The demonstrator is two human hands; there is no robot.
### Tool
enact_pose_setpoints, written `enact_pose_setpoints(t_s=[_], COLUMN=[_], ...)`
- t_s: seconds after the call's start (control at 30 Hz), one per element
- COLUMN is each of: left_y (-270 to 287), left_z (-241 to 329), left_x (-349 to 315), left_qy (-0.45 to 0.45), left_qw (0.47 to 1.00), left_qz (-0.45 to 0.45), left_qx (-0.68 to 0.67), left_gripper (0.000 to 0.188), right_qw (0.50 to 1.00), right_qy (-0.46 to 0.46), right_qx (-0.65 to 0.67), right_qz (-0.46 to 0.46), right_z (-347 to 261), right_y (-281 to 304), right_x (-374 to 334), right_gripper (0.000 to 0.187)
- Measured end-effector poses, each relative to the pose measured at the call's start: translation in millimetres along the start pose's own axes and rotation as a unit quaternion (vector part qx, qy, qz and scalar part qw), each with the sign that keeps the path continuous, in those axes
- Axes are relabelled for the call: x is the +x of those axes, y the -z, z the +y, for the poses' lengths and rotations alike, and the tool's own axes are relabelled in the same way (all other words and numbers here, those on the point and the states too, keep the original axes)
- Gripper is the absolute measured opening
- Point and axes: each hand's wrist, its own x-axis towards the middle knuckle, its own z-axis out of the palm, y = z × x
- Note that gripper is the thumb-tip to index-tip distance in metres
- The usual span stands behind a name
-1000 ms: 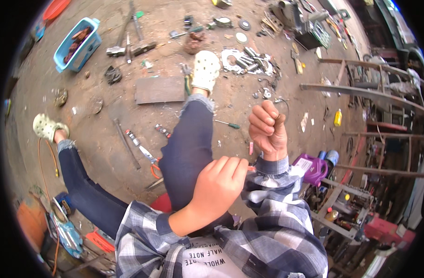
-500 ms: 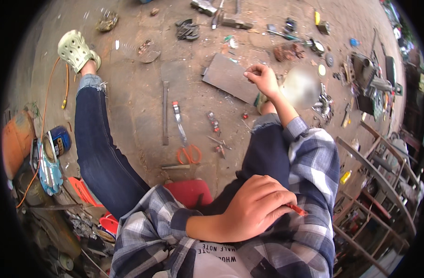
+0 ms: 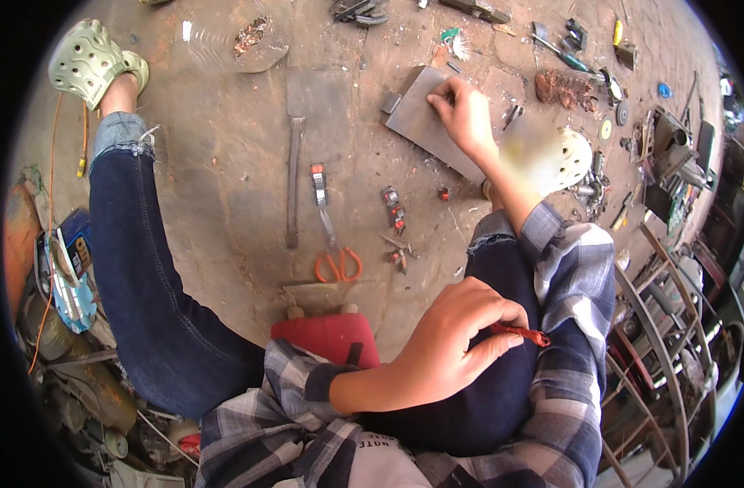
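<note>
My left hand (image 3: 449, 346) is closed over my right thigh. Between its thumb and fingers it pinches a small, thin red piece (image 3: 528, 333) with a darker end; its exact kind I cannot make out. Farther out, my right hand (image 3: 463, 118) hovers over or rests at a flat dark metal plate (image 3: 427, 122), fingers curled to a pinch. Whatever is between those fingertips, if anything, is too small to tell. Orange-handled scissors (image 3: 338, 264) lie on the ground between my legs. Beside them are a long flat metal bar (image 3: 294, 183) and a small red-and-grey part (image 3: 394, 209).
A red stool seat (image 3: 327, 337) is beneath me. A clear dish of copper-coloured scraps (image 3: 248, 37) lies far ahead. A rusty metal frame (image 3: 661, 333) stands at the right. A blue can (image 3: 75, 240) and an orange cord (image 3: 50, 195) are at the left.
The whole view has shifted, so the ground things sit differently in the picture. My left hand is turned a little, showing more of the red piece. My right hand stays pinched at the plate.
</note>
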Motion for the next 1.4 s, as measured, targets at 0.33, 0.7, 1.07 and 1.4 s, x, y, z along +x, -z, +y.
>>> enact_pose_setpoints(t_s=[0.33, 0.7, 1.07, 1.4], left_y=[2, 5, 6, 8], left_z=[-7, -8, -10, -12], left_x=[0, 2, 3, 7], left_qy=[0.021, 0.029, 0.035, 0.025], left_qw=[0.999, 0.999, 0.998, 0.998], left_qz=[0.011, 0.009, 0.045, 0.029], left_qx=[0.025, 0.028, 0.034, 0.044], left_gripper=[0.017, 0.016, 0.014, 0.013], right_qw=[0.996, 0.993, 0.992, 0.988], right_qy=[0.091, 0.105, 0.115, 0.13], right_qx=[-0.009, -0.054, -0.054, -0.084], right_qz=[0.009, 0.018, 0.018, -0.012], right_z=[0, 2, 7, 3], right_y=[-10, -14, -18, -18], right_x=[-17, -12, -15, -23], right_gripper=[0.017, 0.016, 0.017, 0.018])
